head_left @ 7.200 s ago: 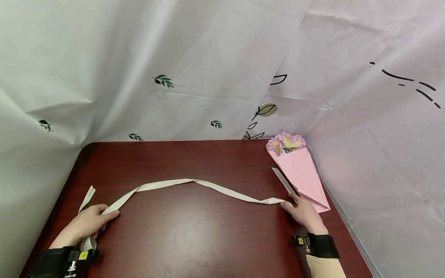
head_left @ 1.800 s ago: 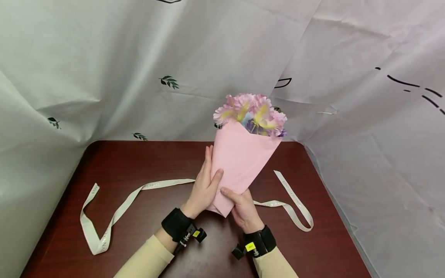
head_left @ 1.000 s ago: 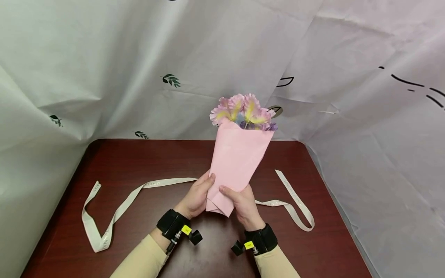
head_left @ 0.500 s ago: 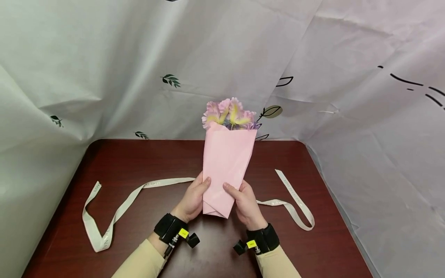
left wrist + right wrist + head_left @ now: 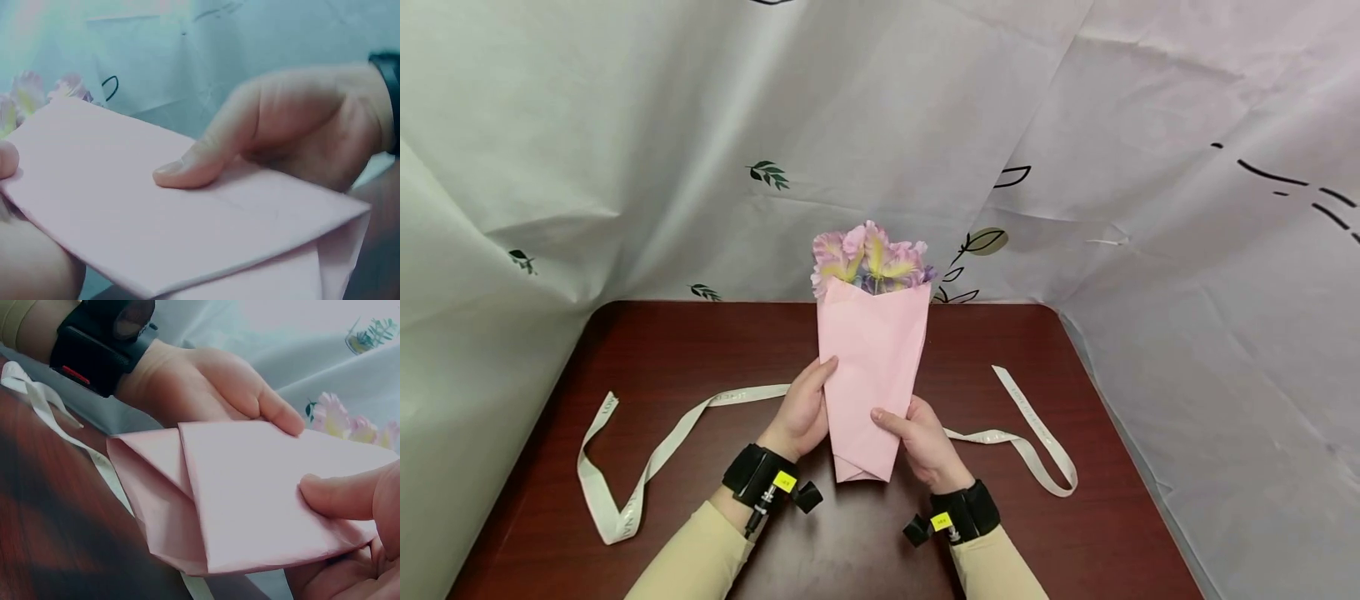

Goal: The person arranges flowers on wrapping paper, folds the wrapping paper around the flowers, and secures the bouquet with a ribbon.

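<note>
Pink paper, folded into a tapering sleeve, wraps a bouquet (image 5: 874, 375) held upright at the centre of the frame, its flowers (image 5: 872, 254) spilling from the top in pink, yellow and violet. A person grips it from both sides: the left hand (image 5: 801, 408) pinches the paper's left edge, thumb in front and fingers behind, while the right hand (image 5: 928, 442) clasps the lower right edge, its thumb pressed flat to the front.

The wrapping looks finished, with the foot folded over neatly. The white ribbon (image 5: 662, 454), by contrast, appears laid out but unused: it runs loose across the dark red table (image 5: 662, 350), from a bend at lower left to a loop at the right, and none of it is seen wound round the paper. Any tying would seem to be left to do.

By count: one bouquet, two hands, two black wrist straps (image 5: 966, 512), one table. Two runs of ribbon show, probably a single length, though the middle is hidden behind the left hand and the wrapper. The blooms overlap too closely to number. A pale printed cloth (image 5: 685, 100) fills the upper frame.
</note>
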Motion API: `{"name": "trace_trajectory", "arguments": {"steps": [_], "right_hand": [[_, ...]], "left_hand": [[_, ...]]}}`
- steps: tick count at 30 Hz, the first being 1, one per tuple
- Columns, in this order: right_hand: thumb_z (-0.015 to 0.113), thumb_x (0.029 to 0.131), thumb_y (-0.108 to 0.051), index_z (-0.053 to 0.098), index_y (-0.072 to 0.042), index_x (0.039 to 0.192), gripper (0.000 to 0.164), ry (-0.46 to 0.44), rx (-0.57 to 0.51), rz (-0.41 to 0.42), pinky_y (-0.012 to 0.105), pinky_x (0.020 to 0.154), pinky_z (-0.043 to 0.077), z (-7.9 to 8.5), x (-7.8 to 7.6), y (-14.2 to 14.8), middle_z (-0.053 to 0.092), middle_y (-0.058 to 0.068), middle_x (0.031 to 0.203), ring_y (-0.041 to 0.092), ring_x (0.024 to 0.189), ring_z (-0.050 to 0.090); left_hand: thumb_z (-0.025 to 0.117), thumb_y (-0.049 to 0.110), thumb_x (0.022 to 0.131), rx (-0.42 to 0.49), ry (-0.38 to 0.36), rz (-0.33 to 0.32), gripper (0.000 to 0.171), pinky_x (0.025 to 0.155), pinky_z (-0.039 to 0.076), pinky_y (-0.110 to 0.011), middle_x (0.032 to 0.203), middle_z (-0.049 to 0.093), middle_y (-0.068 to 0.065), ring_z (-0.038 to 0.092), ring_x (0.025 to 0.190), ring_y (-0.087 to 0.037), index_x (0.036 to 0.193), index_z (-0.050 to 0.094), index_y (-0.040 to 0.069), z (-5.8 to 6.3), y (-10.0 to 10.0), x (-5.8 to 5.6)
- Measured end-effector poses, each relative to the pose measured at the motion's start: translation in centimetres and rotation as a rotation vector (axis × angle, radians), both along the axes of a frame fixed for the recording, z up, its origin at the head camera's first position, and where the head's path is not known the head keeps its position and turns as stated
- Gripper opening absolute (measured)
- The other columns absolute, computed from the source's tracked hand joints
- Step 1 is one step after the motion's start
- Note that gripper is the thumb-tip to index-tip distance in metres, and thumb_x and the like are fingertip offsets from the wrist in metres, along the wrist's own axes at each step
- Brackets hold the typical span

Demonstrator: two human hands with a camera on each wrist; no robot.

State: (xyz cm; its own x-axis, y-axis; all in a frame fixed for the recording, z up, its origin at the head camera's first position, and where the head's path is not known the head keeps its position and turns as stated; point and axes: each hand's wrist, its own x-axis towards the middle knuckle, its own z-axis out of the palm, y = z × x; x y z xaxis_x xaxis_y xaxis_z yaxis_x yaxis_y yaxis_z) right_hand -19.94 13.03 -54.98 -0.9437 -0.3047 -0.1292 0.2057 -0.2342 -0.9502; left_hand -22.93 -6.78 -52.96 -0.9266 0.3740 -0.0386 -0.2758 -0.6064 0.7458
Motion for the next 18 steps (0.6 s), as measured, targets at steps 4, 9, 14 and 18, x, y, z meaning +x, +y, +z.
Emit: {"name": "trace_trajectory", "arguments": {"steps": [4, 9, 14, 18], "right_hand": [[0.064, 0.105, -0.004, 0.059, 0.005, 0.134, 0.030, -0.017, -0.014, 0.042, 0.032, 0.084, 0.060, -0.1, -0.2, -0.1, 0.075, 0.003, 0.110, 0.015, 0.101, 0.074], [0.066, 0.104, -0.004, 0.058, 0.007, 0.135, 0.034, -0.033, 0.017, 0.048, 0.031, 0.085, 0.060, -0.8, -0.3, -0.4, 0.075, 0.004, 0.112, 0.015, 0.102, 0.074], [0.066, 0.103, -0.001, 0.058, 0.008, 0.136, 0.035, -0.047, 0.038, 0.063, 0.031, 0.087, 0.060, -1.7, -0.2, -0.5, 0.075, 0.006, 0.115, 0.015, 0.105, 0.074], [0.067, 0.103, -0.002, 0.057, 0.008, 0.137, 0.036, -0.049, 0.023, 0.069, 0.032, 0.089, 0.060, -1.9, -0.2, -0.7, 0.074, 0.008, 0.117, 0.017, 0.107, 0.073]], "left_hand": [[0.024, 0.022, 0.119, 0.101, 0.008, -0.032, 0.051, 0.113, 0.041, -0.031, 0.156, 0.040, -0.008, 0.044, 0.142, -0.016, 0.170, 0.017, 0.018, -0.3, -0.3, -0.2], [0.026, 0.019, 0.120, 0.055, 0.036, 0.010, 0.050, 0.111, 0.043, -0.030, 0.153, 0.042, -0.009, 0.046, 0.140, -0.017, 0.169, 0.019, 0.014, -0.7, -1.1, -1.1], [0.033, 0.032, 0.120, -0.070, 0.046, 0.103, 0.052, 0.107, 0.044, -0.025, 0.144, 0.049, -0.007, 0.050, 0.132, -0.015, 0.164, 0.028, 0.005, -0.6, -1.9, -2.4], [0.028, 0.041, 0.118, -0.082, 0.074, 0.090, 0.060, 0.109, 0.042, -0.025, 0.142, 0.047, -0.005, 0.048, 0.131, -0.014, 0.166, 0.022, 0.005, -0.7, -2.4, -2.8]]}}
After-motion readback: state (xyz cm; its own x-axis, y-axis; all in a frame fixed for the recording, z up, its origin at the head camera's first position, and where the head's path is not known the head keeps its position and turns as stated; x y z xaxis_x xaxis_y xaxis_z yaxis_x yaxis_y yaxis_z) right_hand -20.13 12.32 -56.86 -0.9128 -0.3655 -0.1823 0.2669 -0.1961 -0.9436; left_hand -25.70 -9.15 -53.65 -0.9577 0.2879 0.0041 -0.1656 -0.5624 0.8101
